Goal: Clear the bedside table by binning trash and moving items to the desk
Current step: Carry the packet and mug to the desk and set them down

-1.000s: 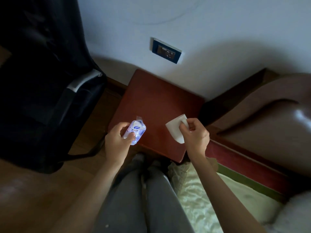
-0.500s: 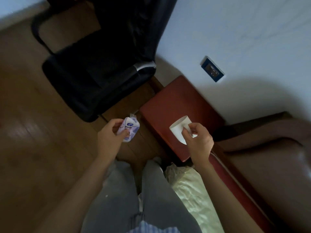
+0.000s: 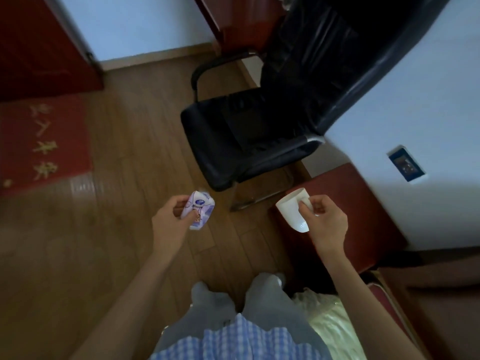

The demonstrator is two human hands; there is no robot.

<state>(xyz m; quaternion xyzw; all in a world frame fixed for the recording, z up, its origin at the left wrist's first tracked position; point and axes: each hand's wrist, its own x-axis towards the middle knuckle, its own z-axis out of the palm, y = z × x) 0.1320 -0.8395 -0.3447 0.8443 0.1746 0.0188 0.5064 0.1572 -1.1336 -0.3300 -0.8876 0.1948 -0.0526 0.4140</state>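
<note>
We are looking down past our own grey trouser legs [image 3: 215, 307], and both hands are carrying something clear of the bedside table [image 3: 363, 203]. Nearest on our left, the left hand [image 3: 168, 224] is curling its fingers [image 3: 191, 216] round a small white-and-purple packet [image 3: 198, 213], thumb on one face and fingers pressing the other, with the packet's long axis running up and away from the palm over the bare wooden floor [image 3: 130, 178]. On our right, the right hand [image 3: 324, 222] is pinching a white cup [image 3: 293, 214] by the side near its handle, fingertips [image 3: 304, 205] pressed together on it; the cup is tilting, with its open mouth facing up and to the left and its base lying back toward the palm. It is hanging just over the near-left corner of the table, not resting on it. The visible part of the tabletop is looking bare, though its right edge is running out of sight under the wall. Going farther out, the black office chair [image 3: 246, 141] is standing between us and what we are judging to be the red-brown desk [image 3: 233, 22] at the top of the view. So the cup's way is lying forward and slightly left, round the chair, and the right hand is the nearer one to it. We are not seeing any bin here, so where the packet belongs we cannot tell.
</note>
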